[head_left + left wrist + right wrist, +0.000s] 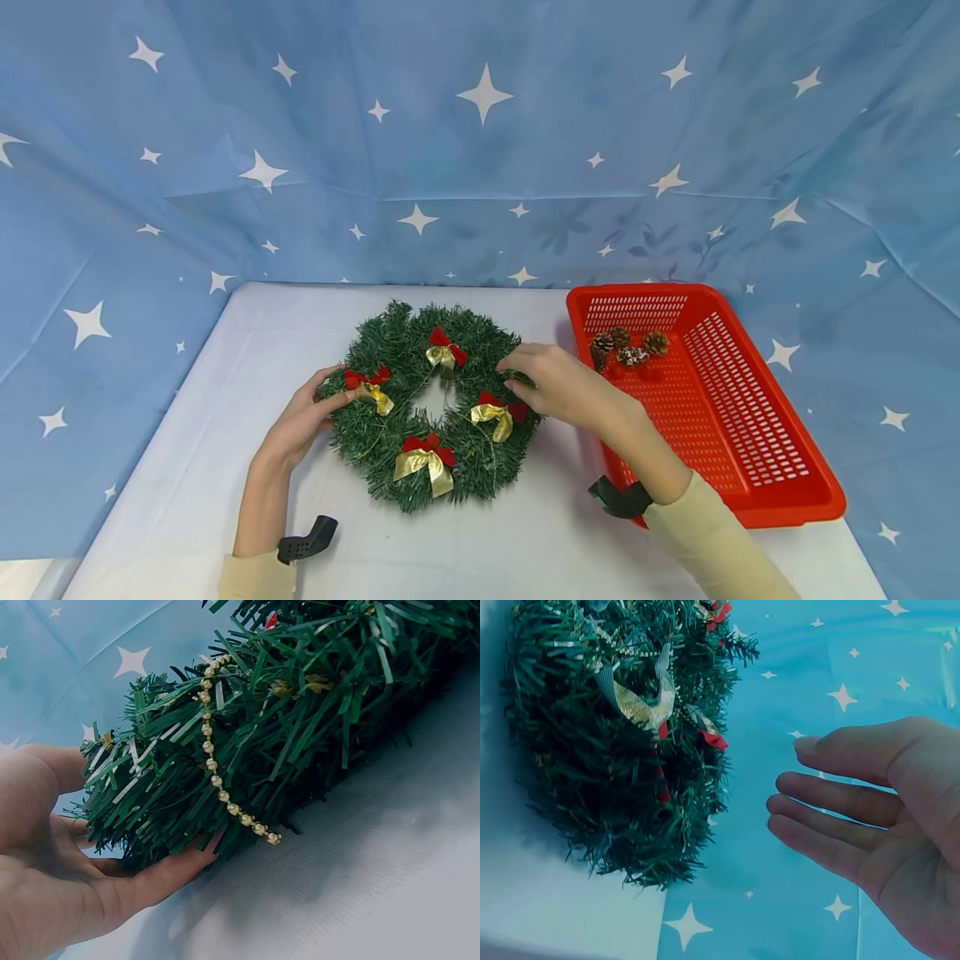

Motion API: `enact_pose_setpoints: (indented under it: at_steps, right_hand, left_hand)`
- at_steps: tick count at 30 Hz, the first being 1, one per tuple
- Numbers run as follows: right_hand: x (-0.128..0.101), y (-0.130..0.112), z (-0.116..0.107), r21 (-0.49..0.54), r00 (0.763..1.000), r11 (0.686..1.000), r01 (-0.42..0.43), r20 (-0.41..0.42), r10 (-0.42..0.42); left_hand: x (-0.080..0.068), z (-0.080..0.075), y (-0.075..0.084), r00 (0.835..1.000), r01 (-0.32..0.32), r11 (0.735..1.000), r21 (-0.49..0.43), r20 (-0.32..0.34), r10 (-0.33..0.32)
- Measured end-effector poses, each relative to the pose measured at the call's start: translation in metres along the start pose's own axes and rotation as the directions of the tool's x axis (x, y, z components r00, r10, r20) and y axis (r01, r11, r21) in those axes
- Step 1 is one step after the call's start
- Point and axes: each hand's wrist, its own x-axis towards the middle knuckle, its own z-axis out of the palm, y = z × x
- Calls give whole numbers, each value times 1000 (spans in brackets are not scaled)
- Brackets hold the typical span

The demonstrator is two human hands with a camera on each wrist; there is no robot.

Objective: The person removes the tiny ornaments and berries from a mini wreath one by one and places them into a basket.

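A green tinsel wreath [465, 454] with red-and-gold bows lies on the white table. My left hand [300, 417] grips its left edge beside the left bow [375, 397]. The left wrist view shows that hand [67, 877] with its fingers and thumb around the branches, while a string of gold beads [211, 763] hangs down the wreath's side. Over the wreath's right side is my right hand [558, 383], near the right-hand bow [495, 417]. In the right wrist view its fingers [832, 840] are extended, apart from the greenery and holding nothing.
To the right stands a red plastic basket [787, 425] with slotted walls. Several pine cones [632, 356] lie in its far left corner. A blue star-patterned curtain [420, 125] hangs behind the white table [202, 433].
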Motion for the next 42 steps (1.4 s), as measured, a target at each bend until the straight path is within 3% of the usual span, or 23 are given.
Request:
enact_pose_setpoints:
  at_steps: [27,42]
  right_hand:
    - [7,-19,18,44,999,998,54,-13,-53]
    - [11,-26,32,124,996,988,90,5,-92]
  left_hand:
    - [1,0,0,1000,14,1000,-16,15,-14]
    - [0,0,0,1000,16,1000,-4,4,-16]
